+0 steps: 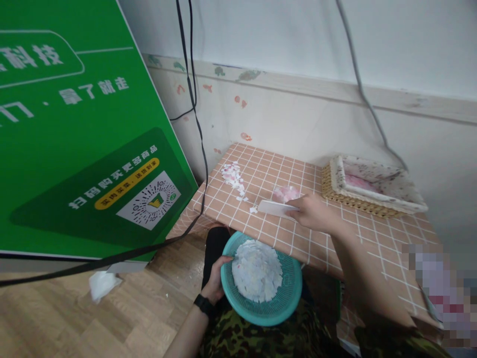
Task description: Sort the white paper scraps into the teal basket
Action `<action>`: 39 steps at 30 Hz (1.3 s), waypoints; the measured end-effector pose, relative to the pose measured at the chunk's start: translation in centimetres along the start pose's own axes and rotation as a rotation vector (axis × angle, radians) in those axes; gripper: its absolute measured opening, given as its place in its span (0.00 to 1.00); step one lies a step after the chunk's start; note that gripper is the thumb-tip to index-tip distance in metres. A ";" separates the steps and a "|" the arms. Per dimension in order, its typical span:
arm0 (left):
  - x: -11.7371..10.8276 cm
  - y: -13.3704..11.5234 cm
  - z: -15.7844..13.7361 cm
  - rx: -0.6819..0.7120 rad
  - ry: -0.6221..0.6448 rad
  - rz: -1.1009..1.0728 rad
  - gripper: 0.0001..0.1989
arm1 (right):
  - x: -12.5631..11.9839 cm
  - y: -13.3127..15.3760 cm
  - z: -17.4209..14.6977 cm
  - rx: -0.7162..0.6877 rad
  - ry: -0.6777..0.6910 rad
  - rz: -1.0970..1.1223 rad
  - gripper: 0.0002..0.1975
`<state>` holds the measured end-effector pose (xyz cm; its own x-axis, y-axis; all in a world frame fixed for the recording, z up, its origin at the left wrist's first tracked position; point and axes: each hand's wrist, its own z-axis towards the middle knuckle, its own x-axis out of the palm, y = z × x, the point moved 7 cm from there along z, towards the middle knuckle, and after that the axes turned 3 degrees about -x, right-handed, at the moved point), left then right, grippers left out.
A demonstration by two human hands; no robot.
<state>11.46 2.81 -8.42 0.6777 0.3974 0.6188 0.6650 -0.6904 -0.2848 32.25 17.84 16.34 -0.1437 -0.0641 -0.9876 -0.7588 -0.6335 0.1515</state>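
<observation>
My left hand grips the rim of a teal plastic colander held at my lap, just below the table edge. A heap of small white pieces, like cut paper, fills its middle. Over the checked tablecloth, my right hand is closed on a flat white card-like piece, tilted with its far end pointing left. Close to that end lie a few white scraps. More white and pinkish scraps are scattered at the table's far left. Behind the card sits a clear, pinkish crumpled bundle.
A cloth-lined wicker basket with something pink inside stands at the table's back right. The tan checked table meets the wall. Black cables hang at left before a green sign. A white crumpled item lies on the floor.
</observation>
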 end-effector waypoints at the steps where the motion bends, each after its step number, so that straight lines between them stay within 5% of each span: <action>1: -0.2 -0.2 -0.3 0.003 -0.009 0.006 0.12 | 0.1 0.0 0.0 0.000 -0.003 0.005 0.10; 17: -1.0 -2.4 -2.3 0.104 -0.036 0.016 0.09 | -0.6 0.9 1.3 -0.026 -0.066 0.060 0.10; 24: -1.0 -2.4 -2.3 0.086 -0.015 0.006 0.11 | -0.7 0.2 2.1 -0.055 0.067 -0.032 0.10; 39: -1.3 -2.6 -2.2 0.099 -0.026 0.018 0.11 | -1.6 0.8 2.4 -0.066 0.102 -0.127 0.08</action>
<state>8.17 2.71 -6.85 0.6970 0.4013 0.5943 0.6792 -0.6351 -0.3678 30.38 19.25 18.13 0.0187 -0.0561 -0.9983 -0.7229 -0.6905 0.0253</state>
